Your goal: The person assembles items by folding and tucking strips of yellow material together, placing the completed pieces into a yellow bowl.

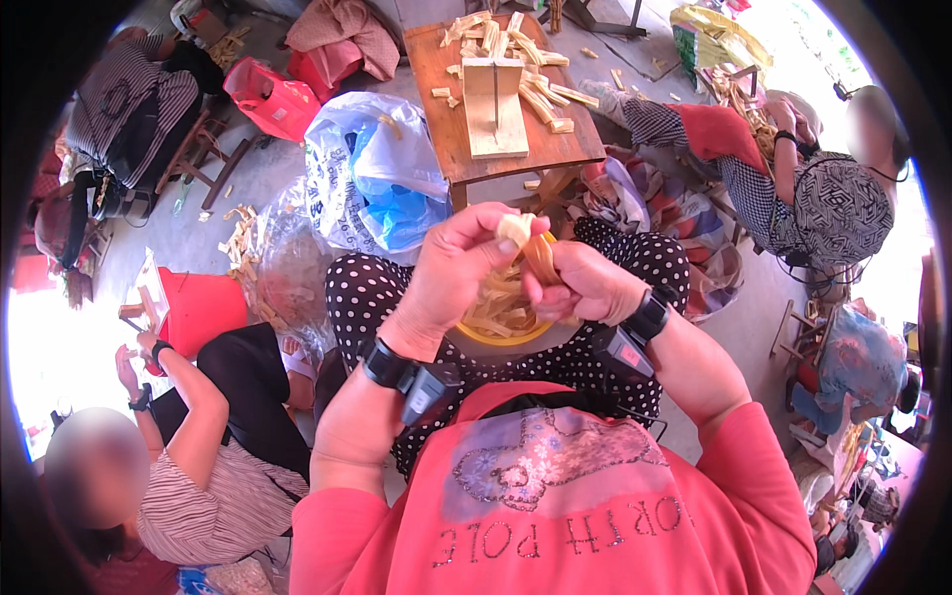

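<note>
Above my lap, my left hand pinches the folded end of a pale yellow strip bundle between thumb and fingers. Close beside it, my right hand is closed on darker yellow strips, which seem to belong to the same bundle. I cannot make out what the strips are made of. Below both hands a yellow-rimmed basin rests between my thighs, with loose pale strips in it. My hands hide part of the basin.
Ahead stands a wooden table with a slotted wooden block and several folded strip bundles. A white and blue plastic bag lies left of it. Co-workers sit left and right, near red buckets, stools and heaps of strips.
</note>
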Tool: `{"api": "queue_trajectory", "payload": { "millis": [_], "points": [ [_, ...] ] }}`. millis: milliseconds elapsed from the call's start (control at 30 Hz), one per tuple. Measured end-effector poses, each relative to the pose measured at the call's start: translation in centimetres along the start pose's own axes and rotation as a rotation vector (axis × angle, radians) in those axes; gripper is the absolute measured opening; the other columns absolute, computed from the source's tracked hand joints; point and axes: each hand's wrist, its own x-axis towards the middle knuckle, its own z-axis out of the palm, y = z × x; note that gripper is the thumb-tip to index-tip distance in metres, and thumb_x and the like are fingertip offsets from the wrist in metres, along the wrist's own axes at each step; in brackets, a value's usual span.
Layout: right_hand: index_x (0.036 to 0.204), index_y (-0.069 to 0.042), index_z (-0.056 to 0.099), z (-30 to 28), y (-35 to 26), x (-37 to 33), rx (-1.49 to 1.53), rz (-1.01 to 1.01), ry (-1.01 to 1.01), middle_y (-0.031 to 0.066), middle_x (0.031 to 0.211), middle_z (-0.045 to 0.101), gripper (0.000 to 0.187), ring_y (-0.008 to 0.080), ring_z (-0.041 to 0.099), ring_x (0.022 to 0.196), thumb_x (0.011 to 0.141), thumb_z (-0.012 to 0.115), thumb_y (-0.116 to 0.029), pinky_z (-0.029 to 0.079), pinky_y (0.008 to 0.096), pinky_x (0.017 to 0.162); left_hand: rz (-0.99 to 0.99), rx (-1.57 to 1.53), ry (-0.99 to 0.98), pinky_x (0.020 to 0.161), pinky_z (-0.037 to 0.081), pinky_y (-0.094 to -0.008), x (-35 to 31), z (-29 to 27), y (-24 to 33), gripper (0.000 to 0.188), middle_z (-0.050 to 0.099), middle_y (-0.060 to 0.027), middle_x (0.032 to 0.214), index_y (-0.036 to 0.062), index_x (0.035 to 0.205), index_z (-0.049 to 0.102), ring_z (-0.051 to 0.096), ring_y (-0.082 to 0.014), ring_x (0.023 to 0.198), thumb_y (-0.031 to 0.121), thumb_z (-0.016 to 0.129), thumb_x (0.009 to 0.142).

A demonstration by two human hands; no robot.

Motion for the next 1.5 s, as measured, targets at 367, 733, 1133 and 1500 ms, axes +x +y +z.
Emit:
{"api": "queue_trajectory", "payload": {
  "millis": [367,733,1133,1500],
  "points": [
    [0.152,-0.006,0.082,1.9,-0.2,5.2,0.281,-0.492,0.272,0.0043,0.136,0.088,0.029,0.0127,0.083,0.111,0.134,0.067,-0.024,0.066,0.0318,0.093,0.427,1.185,0.244,0.145,0.028,-0.0594,-0.2,0.0,-3.1,0.03,0.089,-0.0027,0.161,0.0156,0.141,0.095,0.053,-0.045,0.175,0.007,0.081,0.115],
    [0.147,0.003,0.084,3.9,-1.2,3.6,-0.423,-0.828,0.527,0.0004,0.134,0.086,0.023,0.0071,0.075,0.124,0.131,0.074,-0.011,0.062,0.0276,0.111,0.229,0.688,0.468,0.103,0.067,-0.0341,1.0,-0.7,-4.0,0.025,0.096,-0.0113,0.127,0.0,0.143,0.092,0.088,-0.0175,0.112,-0.002,0.078,0.122],
    [0.125,-0.009,0.071,-1.3,-4.4,2.5,-0.559,-0.461,0.418,-0.0031,0.113,0.078,0.014,0.0051,0.072,0.097,0.122,0.085,-0.01,0.059,0.0244,0.085,0.154,0.715,0.159,0.106,0.066,-0.0338,2.8,-3.8,-5.9,0.019,0.093,-0.0056,0.126,0.0023,0.135,0.094,0.083,-0.0161,0.116,0.003,0.089,0.117],
    [0.12,-0.008,0.07,-5.1,-3.9,5.8,-0.372,-0.414,0.51,-0.0011,0.097,0.072,0.018,0.0081,0.065,0.077,0.118,0.087,-0.015,0.047,0.0259,0.063,-0.123,0.306,0.123,0.105,0.065,-0.0278,5.3,-5.0,-10.1,0.051,0.083,-0.0005,0.129,0.0033,0.167,0.071,0.079,-0.0091,0.116,0.0,0.088,0.118]
  ]
}}
